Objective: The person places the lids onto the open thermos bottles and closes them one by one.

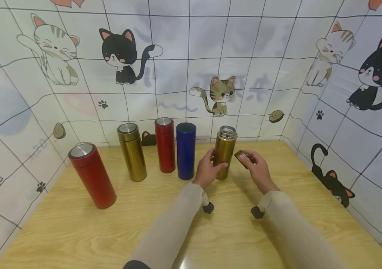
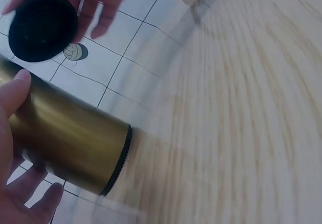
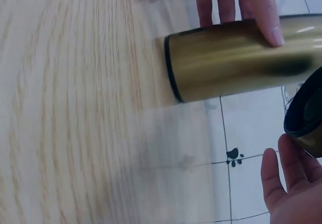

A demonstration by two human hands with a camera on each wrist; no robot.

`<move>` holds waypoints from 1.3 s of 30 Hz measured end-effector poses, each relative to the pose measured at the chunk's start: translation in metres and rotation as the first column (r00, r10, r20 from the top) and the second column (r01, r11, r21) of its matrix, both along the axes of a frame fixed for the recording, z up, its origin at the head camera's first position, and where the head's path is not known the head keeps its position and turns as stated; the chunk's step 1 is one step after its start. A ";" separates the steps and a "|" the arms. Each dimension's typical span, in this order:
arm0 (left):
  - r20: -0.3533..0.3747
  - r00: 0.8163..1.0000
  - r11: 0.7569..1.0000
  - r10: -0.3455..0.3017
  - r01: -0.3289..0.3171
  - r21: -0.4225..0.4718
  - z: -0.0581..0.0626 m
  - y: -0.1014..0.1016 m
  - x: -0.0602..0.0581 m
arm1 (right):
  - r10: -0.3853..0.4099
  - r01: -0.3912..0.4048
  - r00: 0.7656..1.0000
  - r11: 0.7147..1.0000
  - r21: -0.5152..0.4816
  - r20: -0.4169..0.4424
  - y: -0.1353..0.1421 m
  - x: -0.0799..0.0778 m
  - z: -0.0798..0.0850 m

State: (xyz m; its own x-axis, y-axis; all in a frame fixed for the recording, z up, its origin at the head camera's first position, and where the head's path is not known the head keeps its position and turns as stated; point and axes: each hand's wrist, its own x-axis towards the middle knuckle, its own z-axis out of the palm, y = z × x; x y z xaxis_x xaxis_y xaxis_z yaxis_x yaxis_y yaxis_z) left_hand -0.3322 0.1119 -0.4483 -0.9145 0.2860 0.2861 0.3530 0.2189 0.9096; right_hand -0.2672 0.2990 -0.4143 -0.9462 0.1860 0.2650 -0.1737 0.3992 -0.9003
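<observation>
A gold thermos flask [image 1: 226, 147] stands upright on the table with its lid off, its bare steel threaded neck showing at the top. My left hand [image 1: 207, 170] grips its body, the thumb across the front and the other fingers around the far side. To the right of the flask, my right hand [image 1: 259, 170] holds the gold lid [image 1: 242, 157] tilted, apart from the neck. In the left wrist view the dark inside of the lid [image 2: 43, 30] faces the camera. Fingers of the right hand support the lid [image 3: 301, 118] from below in the right wrist view.
Left of the hands stand a blue flask [image 1: 186, 153], a slim red flask [image 1: 165, 147], another gold flask [image 1: 133, 155] and a larger red flask [image 1: 93, 177] nearer the front. Cat-patterned sheeting [image 1: 174, 74] walls the wooden table [image 1: 76, 239] at the back and sides.
</observation>
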 end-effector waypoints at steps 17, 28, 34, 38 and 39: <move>0.049 0.998 0.999 -0.040 0.040 -0.010 0.001 -0.007 0.003 | -0.041 0.035 0.984 0.999 -0.041 -0.173 -0.021 0.027 0.037; 0.023 0.996 0.996 -0.085 0.086 -0.031 0.001 -0.017 0.005 | -0.099 0.074 0.963 0.992 -0.105 -0.253 -0.014 0.010 0.014; 0.011 0.995 0.994 -0.099 0.099 -0.048 0.001 -0.021 0.007 | -0.136 0.095 0.940 0.985 -0.142 -0.313 -0.025 0.020 0.028; -0.007 0.993 0.991 -0.121 0.120 -0.060 0.000 -0.024 0.007 | -0.154 0.108 0.920 0.984 -0.143 -0.362 -0.037 0.029 0.040; -0.005 0.992 0.990 -0.125 0.124 -0.061 0.000 -0.024 0.007 | -0.159 0.110 0.915 0.983 -0.150 -0.372 -0.039 0.029 0.041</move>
